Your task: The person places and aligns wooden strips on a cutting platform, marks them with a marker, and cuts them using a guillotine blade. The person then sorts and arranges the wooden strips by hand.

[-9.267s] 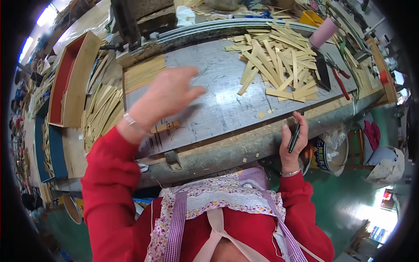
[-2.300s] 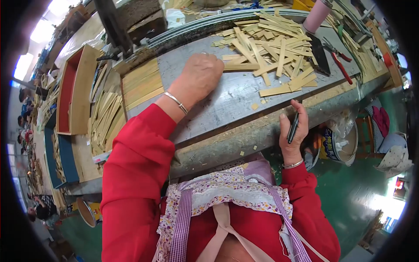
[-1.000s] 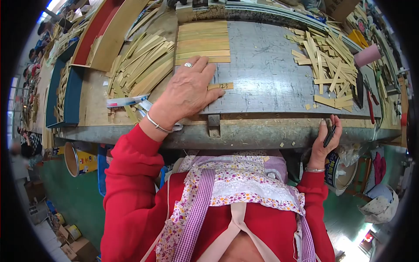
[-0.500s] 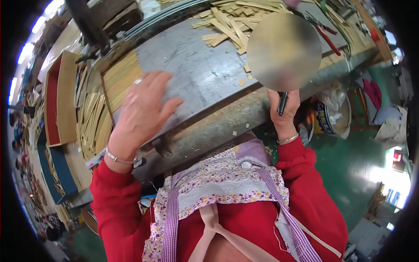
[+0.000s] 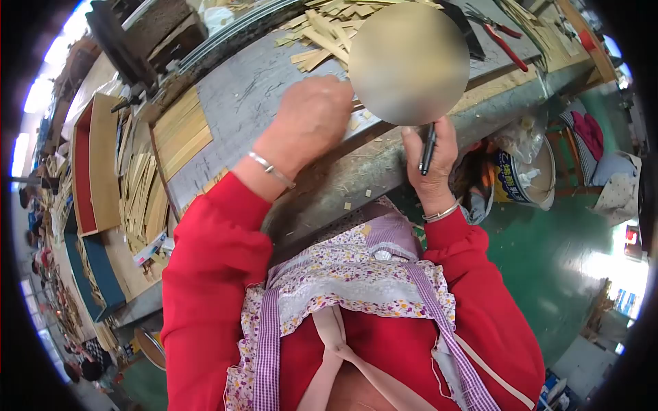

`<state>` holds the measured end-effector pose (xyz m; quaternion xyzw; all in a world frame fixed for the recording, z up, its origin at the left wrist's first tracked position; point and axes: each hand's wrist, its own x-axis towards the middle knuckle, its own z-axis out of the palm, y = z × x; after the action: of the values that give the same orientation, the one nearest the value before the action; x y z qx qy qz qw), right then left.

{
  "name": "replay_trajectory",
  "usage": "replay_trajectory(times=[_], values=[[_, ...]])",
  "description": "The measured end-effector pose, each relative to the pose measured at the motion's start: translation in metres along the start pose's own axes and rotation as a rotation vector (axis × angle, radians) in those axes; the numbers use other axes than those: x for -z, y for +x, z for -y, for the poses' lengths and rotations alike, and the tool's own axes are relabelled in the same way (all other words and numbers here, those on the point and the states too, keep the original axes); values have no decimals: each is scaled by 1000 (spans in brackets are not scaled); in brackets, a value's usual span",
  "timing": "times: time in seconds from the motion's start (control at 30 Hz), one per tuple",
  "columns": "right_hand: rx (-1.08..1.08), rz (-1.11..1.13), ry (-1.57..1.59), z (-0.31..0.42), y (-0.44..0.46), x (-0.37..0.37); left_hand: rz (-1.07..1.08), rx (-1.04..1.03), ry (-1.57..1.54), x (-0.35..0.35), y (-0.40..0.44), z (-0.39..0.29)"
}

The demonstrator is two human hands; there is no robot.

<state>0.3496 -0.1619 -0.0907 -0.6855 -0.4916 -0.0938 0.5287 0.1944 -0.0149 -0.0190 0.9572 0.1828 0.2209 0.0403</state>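
My left hand is closed over the grey board, beside a round blurred patch; what its fingers hold, if anything, is hidden. My right hand holds a black pen upright at the bench's front edge, its fingertips close under the patch. Beyond my left hand, a loose pile of bamboo strips is partly covered by the blur. At the board's left end, several strips lie side by side in a flat row. A short strip shows just beyond my left sleeve.
Red-handled pliers and a dark block lie at the right. On the left stand a red-lined wooden box, a blue box and more loose strips. A bucket is below the bench.
My left hand has moved right from near the flat row toward the loose pile, and its spread fingers have closed. My right hand keeps the pen. The whole view has shifted.
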Motion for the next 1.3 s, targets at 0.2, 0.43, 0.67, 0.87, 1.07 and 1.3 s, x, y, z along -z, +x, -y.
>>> replay_trajectory(times=[0.2, 0.43, 0.67, 0.87, 1.07, 1.3], values=[[3, 9, 32, -5, -4, 1, -66, 239, 196, 80, -107, 23], [-49, 11, 85, -16, -4, -6, 21, 409, 510, 121, -212, 63], [-54, 60, 5, -16, -2, -5, 0, 418, 220, 102, -200, 36], [-64, 74, 58, -17, -3, -4, 13, 469, 25, 95, -189, 21], [-111, 83, 111, -16, -2, -4, -1, 462, 6, 98, -196, 34], [-124, 71, 127, -14, -4, -4, 52, 518, -1, 108, -194, 38]])
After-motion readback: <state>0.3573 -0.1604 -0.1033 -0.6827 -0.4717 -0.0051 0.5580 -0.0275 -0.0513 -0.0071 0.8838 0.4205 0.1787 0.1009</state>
